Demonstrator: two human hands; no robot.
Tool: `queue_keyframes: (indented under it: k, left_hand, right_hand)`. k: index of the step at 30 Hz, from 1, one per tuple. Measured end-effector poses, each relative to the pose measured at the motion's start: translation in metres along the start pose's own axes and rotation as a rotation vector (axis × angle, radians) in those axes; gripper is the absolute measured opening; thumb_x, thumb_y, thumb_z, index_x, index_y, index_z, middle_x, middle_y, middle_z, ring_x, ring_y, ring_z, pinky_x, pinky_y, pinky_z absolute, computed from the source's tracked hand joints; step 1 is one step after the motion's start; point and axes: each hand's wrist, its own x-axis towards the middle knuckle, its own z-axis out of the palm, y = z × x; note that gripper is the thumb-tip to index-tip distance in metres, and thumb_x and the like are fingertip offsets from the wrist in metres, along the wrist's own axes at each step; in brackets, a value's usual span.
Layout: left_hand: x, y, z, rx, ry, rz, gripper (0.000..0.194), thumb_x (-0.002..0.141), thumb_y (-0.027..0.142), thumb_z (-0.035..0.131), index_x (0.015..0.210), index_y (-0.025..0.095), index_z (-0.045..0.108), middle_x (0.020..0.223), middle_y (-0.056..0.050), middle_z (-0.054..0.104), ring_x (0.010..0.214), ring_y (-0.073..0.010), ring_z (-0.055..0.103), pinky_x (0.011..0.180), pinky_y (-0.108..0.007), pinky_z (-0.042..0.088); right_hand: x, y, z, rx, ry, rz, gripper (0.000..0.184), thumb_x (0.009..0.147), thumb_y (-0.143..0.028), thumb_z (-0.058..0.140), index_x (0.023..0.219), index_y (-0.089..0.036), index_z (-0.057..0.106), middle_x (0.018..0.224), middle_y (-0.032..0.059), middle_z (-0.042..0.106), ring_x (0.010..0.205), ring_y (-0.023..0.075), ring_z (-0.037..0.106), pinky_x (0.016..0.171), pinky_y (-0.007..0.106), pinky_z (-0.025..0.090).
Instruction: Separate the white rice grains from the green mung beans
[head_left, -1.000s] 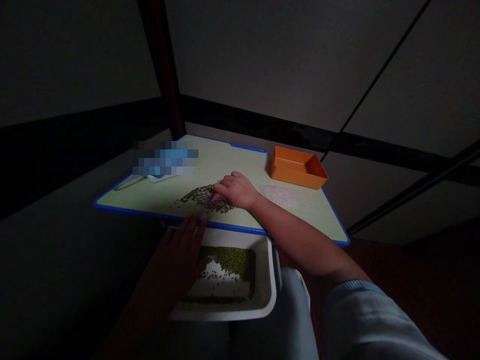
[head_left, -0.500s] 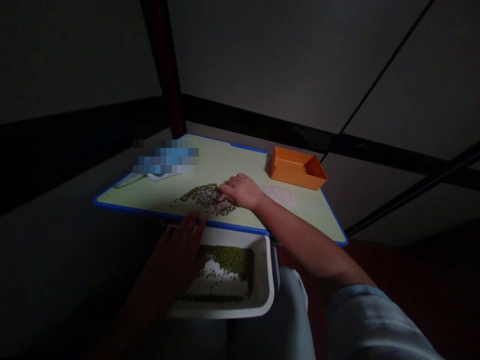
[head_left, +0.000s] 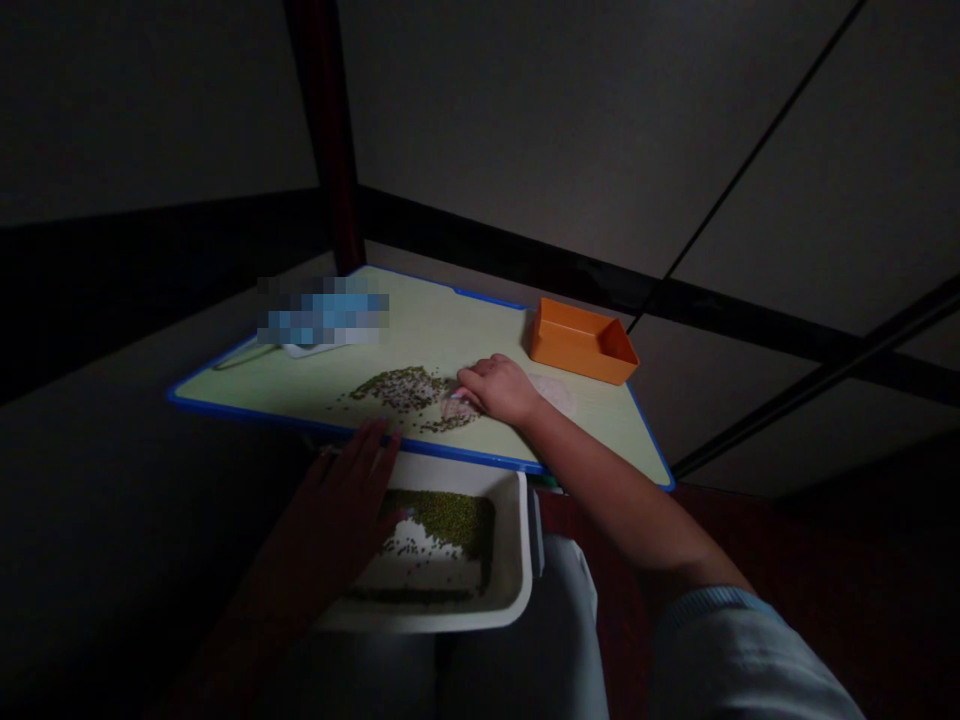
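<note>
Fingers curled together, my right hand (head_left: 501, 390) is low over the table at the right side of a pile of green beans mixed with pale grains (head_left: 405, 388). What its fingertips hold, if anything, is hidden. A patch of pale grains (head_left: 553, 393) lies partly behind my right wrist. In shadow, my left hand (head_left: 349, 500) stretches its fingers toward the table's front edge, over the left part of a white bin (head_left: 517, 570). Inside the bin are many small green beans (head_left: 454, 518), mostly along the far side.
The pale green table (head_left: 442, 315) has a blue rim. An orange box (head_left: 581, 345) stands at its back right. At the back left is a blurred blue and white item (head_left: 326, 318). The bin sits above my legs, against the table's near edge.
My right hand has moved a little right across the table, away from the main pile, uncovering more of it. My left hand keeps nearly the same pose. The view has shifted slightly.
</note>
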Motion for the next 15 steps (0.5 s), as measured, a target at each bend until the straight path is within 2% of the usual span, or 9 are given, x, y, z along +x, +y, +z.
queue_keyframes:
  k: [7, 15]
  left_hand:
    - [0.003, 0.003, -0.005, -0.051, -0.029, -0.044, 0.074, 0.085, 0.052, 0.036, 0.146, 0.011, 0.024, 0.152, -0.020, 0.036, 0.140, -0.0338, 0.036, 0.108, -0.054, 0.032]
    - [0.001, 0.002, -0.002, -0.074, -0.036, -0.053, 0.074, 0.085, 0.048, 0.037, 0.148, 0.015, 0.018, 0.155, -0.018, 0.032, 0.142, -0.0319, 0.033, 0.110, -0.054, 0.029]
  right_hand:
    - [-0.008, -0.003, -0.009, -0.007, -0.077, 0.129, 0.050, 0.101, -0.049, 0.023, 0.105, -0.017, 0.061, 0.086, 0.0097, 0.071, 0.075, 0.0195, 0.059, 0.069, 0.032, 0.026]
    - [-0.012, 0.001, -0.015, 0.059, -0.057, 0.212, 0.045, 0.101, -0.045, 0.025, 0.105, -0.018, 0.061, 0.086, 0.0077, 0.072, 0.073, 0.0179, 0.060, 0.068, 0.030, 0.029]
